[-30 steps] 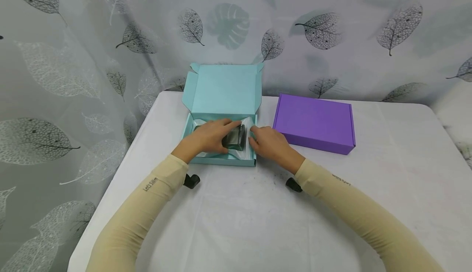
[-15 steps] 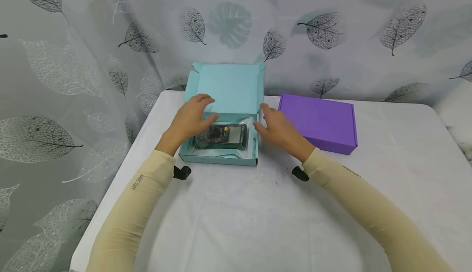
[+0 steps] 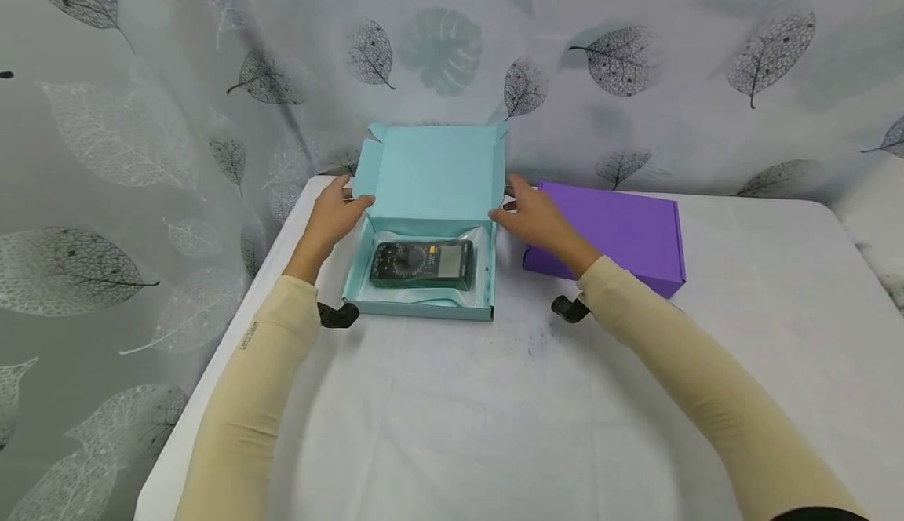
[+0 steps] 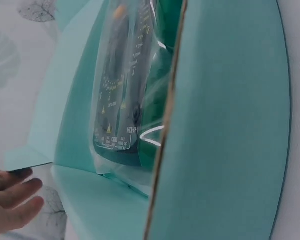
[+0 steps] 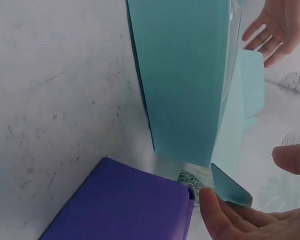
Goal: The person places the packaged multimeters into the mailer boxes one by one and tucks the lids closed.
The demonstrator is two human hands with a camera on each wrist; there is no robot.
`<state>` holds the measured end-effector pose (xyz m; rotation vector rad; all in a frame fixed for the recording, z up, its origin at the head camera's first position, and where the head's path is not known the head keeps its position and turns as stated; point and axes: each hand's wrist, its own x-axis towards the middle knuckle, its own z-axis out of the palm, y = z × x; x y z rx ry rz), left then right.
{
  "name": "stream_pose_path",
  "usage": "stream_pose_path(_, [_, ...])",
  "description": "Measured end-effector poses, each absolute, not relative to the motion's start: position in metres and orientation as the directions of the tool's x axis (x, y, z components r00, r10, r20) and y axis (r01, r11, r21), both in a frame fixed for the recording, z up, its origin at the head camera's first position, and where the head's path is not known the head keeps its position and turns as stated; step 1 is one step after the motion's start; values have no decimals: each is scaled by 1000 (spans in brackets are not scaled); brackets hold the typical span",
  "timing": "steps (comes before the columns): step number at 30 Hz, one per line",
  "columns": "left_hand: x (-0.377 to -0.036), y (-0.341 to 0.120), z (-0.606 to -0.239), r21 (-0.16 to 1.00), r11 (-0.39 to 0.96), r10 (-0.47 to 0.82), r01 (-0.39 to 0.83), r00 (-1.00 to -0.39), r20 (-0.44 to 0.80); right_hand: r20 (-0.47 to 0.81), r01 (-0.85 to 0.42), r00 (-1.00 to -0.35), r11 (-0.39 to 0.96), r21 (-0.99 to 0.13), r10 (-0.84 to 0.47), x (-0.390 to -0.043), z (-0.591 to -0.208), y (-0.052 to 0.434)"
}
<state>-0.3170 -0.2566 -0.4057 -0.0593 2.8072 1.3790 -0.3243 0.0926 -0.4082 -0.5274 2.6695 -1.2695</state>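
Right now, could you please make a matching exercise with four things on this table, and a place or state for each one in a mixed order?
Things:
1. multimeter
2. purple box
3. teal box
4. left hand

Places or states:
A. closed, on the cloth right of the other box
B. at the left edge of the raised lid
C. lying in a clear bag inside a box
D. open, with its lid standing up

Pairs: 1-C, 2-A, 3-D, 4-B
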Motion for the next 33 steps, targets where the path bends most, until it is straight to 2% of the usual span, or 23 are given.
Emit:
stream_pose_path(14, [-311, -258, -403, 802, 596, -35, 46, -996, 84, 126, -312, -922, 506, -804, -367, -321, -407, 91])
stream_pose_path(33, [-300, -260, -404, 832, 554, -109, 30, -988, 108, 163, -329, -925, 511, -794, -342, -313, -407, 97])
